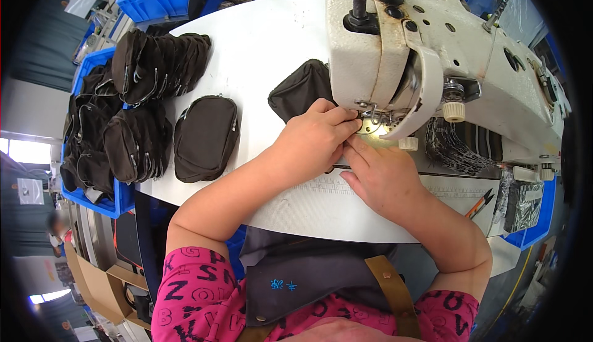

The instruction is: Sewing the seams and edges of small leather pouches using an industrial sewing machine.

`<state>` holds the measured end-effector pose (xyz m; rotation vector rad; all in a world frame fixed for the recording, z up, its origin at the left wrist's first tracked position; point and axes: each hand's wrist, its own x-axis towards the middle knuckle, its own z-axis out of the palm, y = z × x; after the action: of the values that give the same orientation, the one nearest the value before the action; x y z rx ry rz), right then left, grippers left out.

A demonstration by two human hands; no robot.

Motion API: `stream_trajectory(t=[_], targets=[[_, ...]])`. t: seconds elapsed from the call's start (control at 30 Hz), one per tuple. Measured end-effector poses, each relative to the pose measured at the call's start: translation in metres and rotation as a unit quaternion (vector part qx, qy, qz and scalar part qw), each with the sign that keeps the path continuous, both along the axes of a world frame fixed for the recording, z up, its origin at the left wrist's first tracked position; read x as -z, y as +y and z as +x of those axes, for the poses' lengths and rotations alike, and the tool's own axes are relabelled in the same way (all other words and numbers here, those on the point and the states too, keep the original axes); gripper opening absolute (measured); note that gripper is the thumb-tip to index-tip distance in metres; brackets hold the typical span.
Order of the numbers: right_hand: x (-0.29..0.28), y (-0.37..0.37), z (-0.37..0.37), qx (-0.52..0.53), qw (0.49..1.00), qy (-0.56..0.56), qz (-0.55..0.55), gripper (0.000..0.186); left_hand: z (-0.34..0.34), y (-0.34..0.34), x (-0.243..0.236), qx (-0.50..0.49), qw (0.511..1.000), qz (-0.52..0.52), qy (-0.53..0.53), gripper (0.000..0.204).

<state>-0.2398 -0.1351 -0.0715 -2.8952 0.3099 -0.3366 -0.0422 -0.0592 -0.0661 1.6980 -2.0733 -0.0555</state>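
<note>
A dark brown zip pouch (pixel 304 89) lies against the white sewing machine (pixel 364 64), partly covered by my fingers. My left hand (pixel 315 138) is closed on its near edge, fingertips pressed down right beside the presser foot. Close against it, my right hand (pixel 386 178) pinches at the same edge, thumb and forefinger together by the lit needle plate (pixel 374 129). What lies between the fingertips is mostly hidden. Another dark brown pouch (pixel 206 138) rests flat on the white table (pixel 272 209), left of my left forearm.
Stacked dark pouches (pixel 162 64) stand at the table's left edge, beside a blue crate (pixel 117 203) of more pouches. Dark strips with frayed edges (pixel 460 147) lie under the machine arm. Pens (pixel 480 204) sit at right. A printed ruler (pixel 321 187) runs along the near side.
</note>
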Motion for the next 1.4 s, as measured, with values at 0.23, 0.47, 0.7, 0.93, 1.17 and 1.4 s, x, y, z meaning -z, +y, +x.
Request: stream_trajectory(t=[0.23, 0.47, 0.7, 0.93, 1.17, 1.4], targets=[[-0.002, -0.002, 0.003, -0.013, 1.0, 0.009, 0.002, 0.045, 0.009, -0.002, 0.0, 0.014, 0.999, -0.013, -0.035, 0.037], [-0.001, 0.0, 0.001, -0.009, 1.0, 0.021, 0.003, 0.055, 0.015, -0.009, 0.004, 0.066, 0.99, -0.092, -0.088, 0.034], [-0.002, -0.002, 0.002, -0.02, 0.999, -0.027, -0.014, 0.04, 0.003, -0.002, 0.003, 0.006, 0.999, -0.025, -0.028, 0.038], [-0.003, -0.004, 0.001, 0.002, 1.0, -0.009, -0.005, 0.038, -0.009, 0.0, 0.008, -0.02, 0.999, -0.03, -0.017, 0.041], [-0.006, -0.005, 0.003, 0.016, 0.999, -0.016, -0.047, 0.038, 0.007, 0.001, -0.002, -0.015, 0.996, 0.02, 0.08, 0.034], [-0.001, -0.002, 0.011, -0.082, 0.995, -0.057, 0.021, 0.052, 0.022, -0.003, 0.002, -0.068, 0.879, 0.16, 0.443, 0.036]])
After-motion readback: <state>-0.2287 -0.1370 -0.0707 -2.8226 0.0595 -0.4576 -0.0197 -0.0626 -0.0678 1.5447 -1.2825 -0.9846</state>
